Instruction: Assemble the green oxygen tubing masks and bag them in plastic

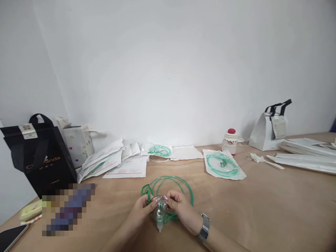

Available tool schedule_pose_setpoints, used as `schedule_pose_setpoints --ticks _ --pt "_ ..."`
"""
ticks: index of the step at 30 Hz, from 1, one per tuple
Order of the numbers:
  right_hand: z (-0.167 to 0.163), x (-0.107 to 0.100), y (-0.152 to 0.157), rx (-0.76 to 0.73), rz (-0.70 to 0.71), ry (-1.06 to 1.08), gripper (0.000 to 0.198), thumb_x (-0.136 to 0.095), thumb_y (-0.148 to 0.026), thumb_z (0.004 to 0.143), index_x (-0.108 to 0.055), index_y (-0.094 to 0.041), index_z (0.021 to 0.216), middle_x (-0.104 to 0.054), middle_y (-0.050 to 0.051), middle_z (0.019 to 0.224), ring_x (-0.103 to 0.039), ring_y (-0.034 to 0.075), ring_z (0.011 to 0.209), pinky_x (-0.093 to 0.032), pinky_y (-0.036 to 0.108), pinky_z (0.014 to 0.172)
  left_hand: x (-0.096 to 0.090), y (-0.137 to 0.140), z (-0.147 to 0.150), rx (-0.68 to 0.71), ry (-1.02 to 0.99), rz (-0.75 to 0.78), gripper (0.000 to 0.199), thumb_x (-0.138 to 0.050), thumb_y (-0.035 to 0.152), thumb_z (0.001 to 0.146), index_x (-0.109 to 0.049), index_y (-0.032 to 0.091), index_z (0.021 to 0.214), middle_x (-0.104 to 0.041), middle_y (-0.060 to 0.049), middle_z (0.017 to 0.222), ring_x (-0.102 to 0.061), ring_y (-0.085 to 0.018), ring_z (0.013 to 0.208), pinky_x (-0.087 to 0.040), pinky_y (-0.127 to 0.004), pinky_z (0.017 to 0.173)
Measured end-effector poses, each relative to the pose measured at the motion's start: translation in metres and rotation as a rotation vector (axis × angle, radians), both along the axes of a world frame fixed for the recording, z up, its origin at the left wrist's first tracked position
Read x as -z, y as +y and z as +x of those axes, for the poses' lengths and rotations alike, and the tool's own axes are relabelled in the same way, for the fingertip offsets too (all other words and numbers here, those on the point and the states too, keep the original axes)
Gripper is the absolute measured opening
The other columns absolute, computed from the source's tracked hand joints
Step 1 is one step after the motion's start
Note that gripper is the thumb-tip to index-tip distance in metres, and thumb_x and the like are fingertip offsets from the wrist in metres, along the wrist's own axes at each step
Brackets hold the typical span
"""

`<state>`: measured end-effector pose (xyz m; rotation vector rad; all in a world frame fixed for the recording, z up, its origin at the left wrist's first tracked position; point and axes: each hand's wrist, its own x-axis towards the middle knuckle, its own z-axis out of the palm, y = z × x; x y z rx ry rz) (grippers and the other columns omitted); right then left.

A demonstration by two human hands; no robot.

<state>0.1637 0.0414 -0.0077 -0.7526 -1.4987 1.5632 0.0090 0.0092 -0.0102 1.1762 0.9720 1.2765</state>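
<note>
A clear nebulizer mask sits between my two hands over the near middle of the table, its medicine cup pointing toward me. Gripping the mask's left edge is my left hand, thumb against the clear plastic. On the opposite edge, my right hand pinches the mask between thumb and fingers; a metal watch is on that wrist. A green elastic strap loops up beside my left fingers. Coiled green tubing lies on the table behind and right of the mask, partly hidden by my right hand.
Packaged tubing and another clear packet lie farther back. Several white packets are piled left, near a black bag. A red-topped jar, a white bag and flat white packages stand or lie right.
</note>
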Motion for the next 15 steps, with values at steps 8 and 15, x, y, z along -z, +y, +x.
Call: schedule_pose_setpoints --ticks 8,15 --pt "0.007 -0.016 -0.001 0.016 0.109 -0.097 0.046 -0.062 -0.06 0.058 -0.044 -0.019 0.053 -0.038 -0.005 0.051 -0.031 0.009 0.05 -0.021 0.024 0.048 0.014 0.002 0.0 0.046 0.024 0.045 0.028 -0.066 0.041 0.068 -0.055 0.015 0.065 -0.056 0.001 0.062 -0.047 -0.013 0.062 -0.036 -0.026 0.062" --pt "0.007 -0.012 0.001 0.069 0.126 -0.171 0.041 -0.06 -0.055 0.062 -0.043 -0.019 0.052 -0.041 -0.004 0.05 -0.034 0.01 0.049 -0.024 0.024 0.047 0.006 -0.001 0.006 0.05 0.055 0.089 0.028 -0.066 0.042 0.067 -0.061 0.014 0.069 -0.058 0.0 0.067 -0.05 -0.015 0.069 -0.038 -0.027 0.067"
